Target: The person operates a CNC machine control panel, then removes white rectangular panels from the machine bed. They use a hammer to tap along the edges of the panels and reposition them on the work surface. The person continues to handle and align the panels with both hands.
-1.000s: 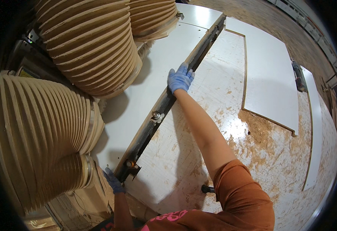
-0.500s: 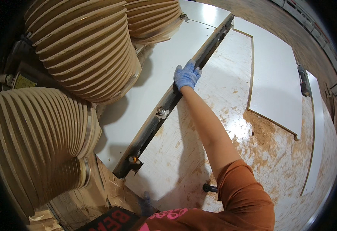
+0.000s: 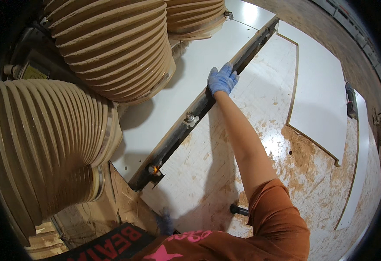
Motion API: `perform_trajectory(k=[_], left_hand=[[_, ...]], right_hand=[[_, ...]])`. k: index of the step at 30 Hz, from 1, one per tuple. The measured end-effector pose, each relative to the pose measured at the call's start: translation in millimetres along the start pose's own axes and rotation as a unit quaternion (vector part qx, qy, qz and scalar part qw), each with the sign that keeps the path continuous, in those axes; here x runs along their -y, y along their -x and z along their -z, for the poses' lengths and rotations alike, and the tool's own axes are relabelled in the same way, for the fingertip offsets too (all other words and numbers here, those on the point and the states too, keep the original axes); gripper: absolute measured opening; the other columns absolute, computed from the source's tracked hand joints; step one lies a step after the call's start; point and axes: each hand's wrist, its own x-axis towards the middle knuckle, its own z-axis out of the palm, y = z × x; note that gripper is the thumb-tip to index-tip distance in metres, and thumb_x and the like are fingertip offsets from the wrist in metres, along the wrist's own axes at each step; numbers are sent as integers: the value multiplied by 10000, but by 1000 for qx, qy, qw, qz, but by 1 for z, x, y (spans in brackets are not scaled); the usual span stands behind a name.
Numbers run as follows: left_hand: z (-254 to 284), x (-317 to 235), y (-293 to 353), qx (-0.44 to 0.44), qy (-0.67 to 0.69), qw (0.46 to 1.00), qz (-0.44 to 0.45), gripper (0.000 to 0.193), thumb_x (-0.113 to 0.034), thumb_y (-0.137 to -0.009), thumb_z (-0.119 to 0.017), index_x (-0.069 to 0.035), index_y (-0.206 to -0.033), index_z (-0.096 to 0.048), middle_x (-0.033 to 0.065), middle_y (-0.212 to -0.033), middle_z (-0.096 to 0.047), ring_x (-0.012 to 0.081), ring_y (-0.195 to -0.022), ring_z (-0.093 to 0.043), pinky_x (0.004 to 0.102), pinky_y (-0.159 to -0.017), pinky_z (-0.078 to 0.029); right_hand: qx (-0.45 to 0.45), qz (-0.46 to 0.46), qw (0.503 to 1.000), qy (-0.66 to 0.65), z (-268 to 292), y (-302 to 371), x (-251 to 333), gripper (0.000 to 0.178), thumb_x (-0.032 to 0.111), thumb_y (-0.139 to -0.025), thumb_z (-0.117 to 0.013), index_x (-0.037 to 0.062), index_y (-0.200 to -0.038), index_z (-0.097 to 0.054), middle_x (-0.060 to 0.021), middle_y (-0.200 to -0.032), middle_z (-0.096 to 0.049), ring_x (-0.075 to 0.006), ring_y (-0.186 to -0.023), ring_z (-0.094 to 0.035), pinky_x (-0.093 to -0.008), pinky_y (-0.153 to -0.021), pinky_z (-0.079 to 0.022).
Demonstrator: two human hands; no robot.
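My right hand, in a blue glove, rests with its fingers apart on the dark metal bar and the edge of the white panel beside it. That bar runs diagonally across the white worktop, with a bolt and an orange-ringed fitting on its lower half. My left hand, low and close to my body, is a dark blue blur; its fingers cannot be made out.
Large ribbed hoses coated in dust hang over the left side. On the right lie a cut white board, a narrow white strip and a dark tool. Sawdust covers parts of the worktop. A black knob stands near my sleeve.
The whole view has shifted, moving the far end of the bar and the hoses rightward in the picture. My right hand keeps its place on the bar.
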Motion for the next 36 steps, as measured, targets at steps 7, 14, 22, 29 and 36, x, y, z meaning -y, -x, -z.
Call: perform_trajectory(k=[7,14,22,29,36], left_hand=[[-2,4,-1,-2,0,1000,-1,668,-366,-991,-491,-46,-1504,-210,147,-1528,-262,226,-1357,-317,360,-1122,-266],[-2,1,-3,-8,-5,1000,-2,667,-367,-991,-490,-44,-1504,-211,148,-1527,-266,227,-1355,-321,360,-1121,-267],[1,-4,-12,-8,-21,1000,-5,666,-367,-991,-489,-43,-1503,-212,148,-1525,-271,228,-1352,-325,360,-1120,-269],[4,-5,-14,-9,-27,1000,-8,666,-367,-991,-488,-41,-1502,-213,148,-1523,-275,229,-1350,-330,360,-1119,-270],[7,-5,-15,-11,-35,999,-11,665,-367,-992,-487,-40,-1501,-213,149,-1521,-279,230,-1348,-334,359,-1118,-272]], right_hand=[[3,-10,1000,0,1,-2,-1,753,452,-925,-375,-12,-1490,-199,-179,-1560,-217,-430,-1420,-201,-479,-1171,-38],[-8,-6,1000,0,0,-1,-1,750,453,-920,-379,-14,-1485,-218,-176,-1553,-241,-432,-1413,-217,-481,-1169,-41],[-17,-8,1000,1,-1,-1,-1,752,457,-915,-385,-15,-1481,-233,-173,-1551,-247,-429,-1410,-225,-474,-1165,-50],[-11,-12,1000,-8,0,0,-1,738,454,-923,-367,-5,-1485,-231,-173,-1555,-237,-418,-1419,-208,-471,-1165,-45],[-8,-8,1000,-8,-1,-2,-3,734,459,-923,-361,5,-1486,-237,-164,-1558,-236,-416,-1418,-209,-467,-1167,-38]])
